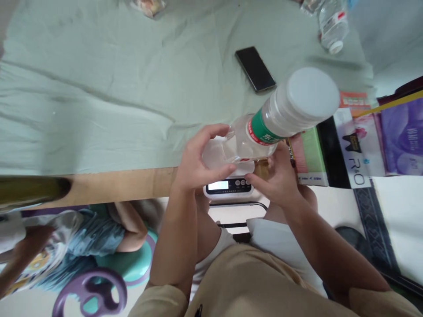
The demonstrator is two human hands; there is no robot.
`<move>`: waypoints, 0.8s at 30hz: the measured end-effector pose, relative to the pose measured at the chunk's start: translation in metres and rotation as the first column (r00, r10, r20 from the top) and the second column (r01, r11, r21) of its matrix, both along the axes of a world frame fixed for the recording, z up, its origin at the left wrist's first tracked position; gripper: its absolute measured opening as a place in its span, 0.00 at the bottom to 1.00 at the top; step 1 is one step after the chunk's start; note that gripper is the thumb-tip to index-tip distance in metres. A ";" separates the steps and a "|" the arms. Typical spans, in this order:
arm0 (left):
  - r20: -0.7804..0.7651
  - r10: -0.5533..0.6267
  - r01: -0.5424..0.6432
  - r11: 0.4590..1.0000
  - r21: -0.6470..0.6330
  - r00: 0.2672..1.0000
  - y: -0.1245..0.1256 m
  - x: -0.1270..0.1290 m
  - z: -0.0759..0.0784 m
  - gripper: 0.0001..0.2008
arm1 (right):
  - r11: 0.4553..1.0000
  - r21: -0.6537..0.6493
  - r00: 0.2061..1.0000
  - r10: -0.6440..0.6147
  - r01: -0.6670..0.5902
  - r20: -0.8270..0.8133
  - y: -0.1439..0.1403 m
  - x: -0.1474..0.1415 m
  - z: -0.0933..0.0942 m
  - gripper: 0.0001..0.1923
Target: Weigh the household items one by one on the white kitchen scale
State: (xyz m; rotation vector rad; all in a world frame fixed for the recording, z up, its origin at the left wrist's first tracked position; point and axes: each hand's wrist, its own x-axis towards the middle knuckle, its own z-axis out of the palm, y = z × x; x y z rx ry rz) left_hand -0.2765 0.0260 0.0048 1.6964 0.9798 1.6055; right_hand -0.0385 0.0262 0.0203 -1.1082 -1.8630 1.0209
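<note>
A tall clear plastic bottle (pixel 238 141) with a wide white cap and a green and red label leans toward the upper right in view, its cap nearest the camera. My left hand (pixel 196 160) is curved around its lower end, thumb in front and fingers behind. On the other side my right hand (pixel 279 176) cups the bottle, some of its fingers hidden behind it. Below the bottle is a white kitchen scale (pixel 228 187) with a lit display and buttons, at the table's front edge. Whether the bottle's base rests on the scale is hidden.
A black phone (pixel 255 69) lies on the green tablecloth (pixel 125 83). Another clear bottle (pixel 333 27) lies at the back right. Boxes and packs (pixel 340 149) line the right edge. At lower left a person (pixel 99 233) is beside a purple toy steering wheel (pixel 90 293).
</note>
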 end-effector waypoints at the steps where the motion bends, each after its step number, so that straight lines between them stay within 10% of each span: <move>1: -0.010 -0.006 0.006 1.000 -0.008 1.000 0.000 0.001 0.001 0.37 | 1.000 0.002 1.000 -0.003 0.003 -0.015 0.001 -0.004 0.002 0.41; 16: -0.126 0.101 -0.101 0.995 0.009 0.987 -0.005 0.015 0.034 0.37 | 0.982 -0.170 0.997 0.077 -0.077 -0.003 0.020 -0.029 0.053 0.45; 20: -0.141 0.143 -0.137 0.989 0.055 0.980 -0.016 0.027 0.080 0.37 | 0.988 -0.111 0.994 0.111 -0.109 0.012 0.019 -0.009 0.092 0.39; 24: -0.260 0.065 -0.046 0.996 0.079 0.963 0.008 0.051 0.159 0.25 | 0.989 0.093 0.980 0.099 -0.116 0.170 0.047 0.023 0.148 0.34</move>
